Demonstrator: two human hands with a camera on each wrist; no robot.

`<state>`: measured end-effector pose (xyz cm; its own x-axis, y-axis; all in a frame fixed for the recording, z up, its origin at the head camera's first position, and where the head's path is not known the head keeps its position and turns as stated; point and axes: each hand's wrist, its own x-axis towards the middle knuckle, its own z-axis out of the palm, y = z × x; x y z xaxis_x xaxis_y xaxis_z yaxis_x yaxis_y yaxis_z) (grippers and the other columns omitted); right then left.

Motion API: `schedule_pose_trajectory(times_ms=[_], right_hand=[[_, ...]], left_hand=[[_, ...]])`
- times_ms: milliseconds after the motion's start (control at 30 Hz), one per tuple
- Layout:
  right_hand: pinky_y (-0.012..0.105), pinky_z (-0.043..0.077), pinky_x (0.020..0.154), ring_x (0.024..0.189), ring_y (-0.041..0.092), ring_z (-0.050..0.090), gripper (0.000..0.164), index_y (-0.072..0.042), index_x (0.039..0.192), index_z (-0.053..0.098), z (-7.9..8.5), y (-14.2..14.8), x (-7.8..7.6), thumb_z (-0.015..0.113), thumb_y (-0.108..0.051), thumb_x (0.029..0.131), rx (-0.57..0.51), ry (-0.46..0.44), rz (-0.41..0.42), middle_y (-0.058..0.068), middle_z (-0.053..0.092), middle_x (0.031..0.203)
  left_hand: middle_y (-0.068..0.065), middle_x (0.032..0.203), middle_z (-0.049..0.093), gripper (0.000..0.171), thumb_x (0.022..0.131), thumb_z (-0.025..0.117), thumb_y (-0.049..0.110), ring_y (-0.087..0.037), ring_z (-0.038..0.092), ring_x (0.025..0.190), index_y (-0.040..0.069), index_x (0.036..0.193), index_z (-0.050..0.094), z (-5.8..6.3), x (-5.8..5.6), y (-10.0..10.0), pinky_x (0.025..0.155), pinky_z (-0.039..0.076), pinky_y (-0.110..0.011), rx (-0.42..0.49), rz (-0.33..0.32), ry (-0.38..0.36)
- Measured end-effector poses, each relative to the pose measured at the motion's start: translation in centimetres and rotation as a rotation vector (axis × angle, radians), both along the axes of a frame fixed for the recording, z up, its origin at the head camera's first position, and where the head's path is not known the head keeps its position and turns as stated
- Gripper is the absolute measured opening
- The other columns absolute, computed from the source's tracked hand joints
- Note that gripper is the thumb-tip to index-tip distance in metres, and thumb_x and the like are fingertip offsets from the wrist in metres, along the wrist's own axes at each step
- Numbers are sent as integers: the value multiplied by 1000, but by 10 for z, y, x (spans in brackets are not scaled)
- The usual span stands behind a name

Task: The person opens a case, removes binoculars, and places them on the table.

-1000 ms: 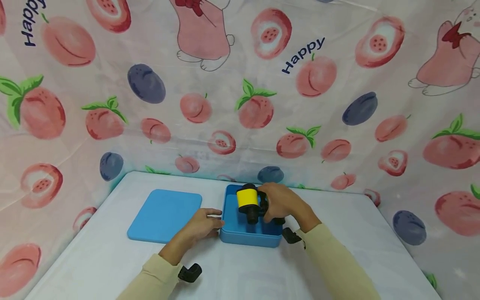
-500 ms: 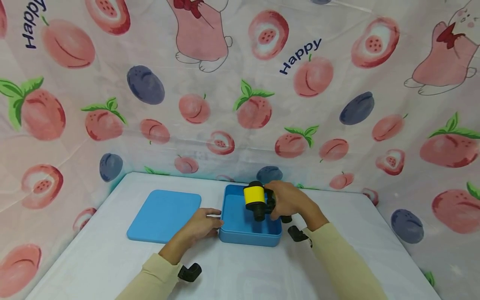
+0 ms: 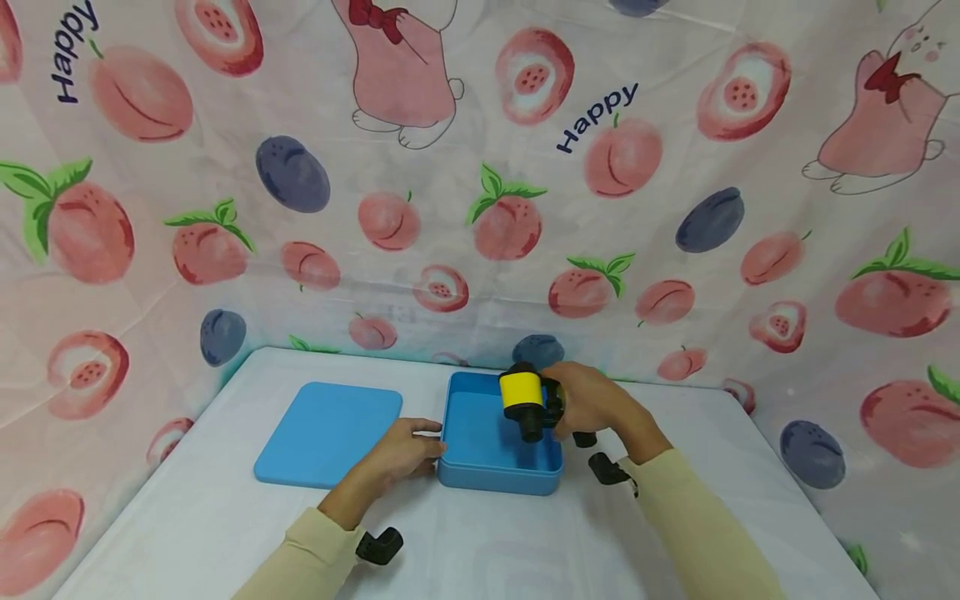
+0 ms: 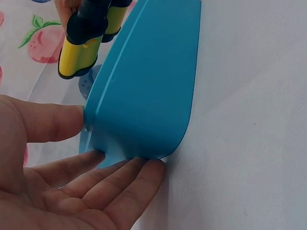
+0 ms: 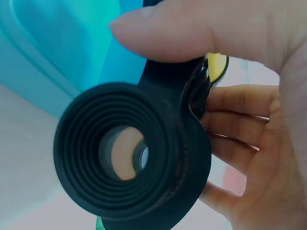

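Note:
A pair of yellow and black binoculars (image 3: 521, 390) is held above the right part of an open blue box (image 3: 498, 480). My right hand (image 3: 598, 402) grips its middle, and in the right wrist view the thumb lies over the black body beside a round eyepiece (image 5: 120, 151), with the other fingers on the far side. My left hand (image 3: 405, 450) touches the box's left wall. Up close in the left wrist view, the thumb meets the box rim and the fairly straight fingertips rest on the outer wall (image 4: 144, 86). No other object shows inside the box.
A flat blue lid (image 3: 326, 433) lies on the white table (image 3: 480, 550), left of the box. Behind the table hangs a cloth (image 3: 450, 208) printed with fruit and rabbits. A black wrist mount (image 3: 380, 546) sticks out from the left sleeve, another (image 3: 607, 468) from the right.
My right hand has carried the binoculars rightward over the box, from its middle toward its right wall. My left hand, the box and the lid keep their places.

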<state>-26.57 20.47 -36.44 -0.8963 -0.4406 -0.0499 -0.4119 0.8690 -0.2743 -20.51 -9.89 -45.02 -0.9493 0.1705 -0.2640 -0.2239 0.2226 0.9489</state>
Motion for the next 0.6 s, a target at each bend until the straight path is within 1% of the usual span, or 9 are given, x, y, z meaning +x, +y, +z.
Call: schedule_pose_trajectory(times_ms=[200, 400, 600], right_hand=[[61, 50, 111, 127, 36, 59, 91, 0, 147, 55, 2, 9, 0, 95, -20, 67, -6, 17, -3, 16, 62, 146], [61, 53, 107, 120, 34, 60, 91, -3, 144, 57, 3, 18, 0, 97, -21, 64, -24, 3, -21, 14, 64, 140], [60, 54, 106, 119, 34, 60, 92, -2, 143, 58, 5, 25, 2, 98, -22, 62, -23, 13, -30, 15, 64, 140]], left_hand=[[-33, 144, 58, 50, 99, 63, 7, -43, 66, 127, -9, 145, 52, 0, 0, 0, 102, 56, -56, 3, 4, 0], [-33, 145, 57, 50, 99, 63, 7, -44, 65, 129, -9, 145, 52, -1, -1, 0, 101, 57, -56, 8, 4, -3], [-33, 145, 57, 50, 99, 63, 7, -44, 64, 129, -9, 145, 51, -1, -1, 0, 102, 56, -56, 11, 4, -5]])
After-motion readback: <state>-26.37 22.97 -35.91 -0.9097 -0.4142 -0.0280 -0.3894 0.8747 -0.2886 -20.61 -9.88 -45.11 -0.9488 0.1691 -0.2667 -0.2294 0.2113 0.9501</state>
